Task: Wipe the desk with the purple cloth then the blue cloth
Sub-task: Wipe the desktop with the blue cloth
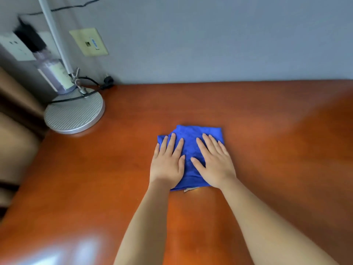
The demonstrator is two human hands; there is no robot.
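Observation:
A folded blue cloth (191,134) lies flat near the middle of the reddish-brown wooden desk (277,140). My left hand (167,162) presses on the cloth's left half with straight fingers. My right hand (214,161) presses on its right half, fingers straight and slightly spread. Both palms cover the cloth's near part; a small white tag shows at its near edge. No purple cloth is in view.
A silver desk lamp with a round base (74,113) stands at the desk's back left corner, its black cord (89,87) running to the wall. Wall sockets (88,42) and a plugged-in black adapter (30,37) sit on the grey wall behind.

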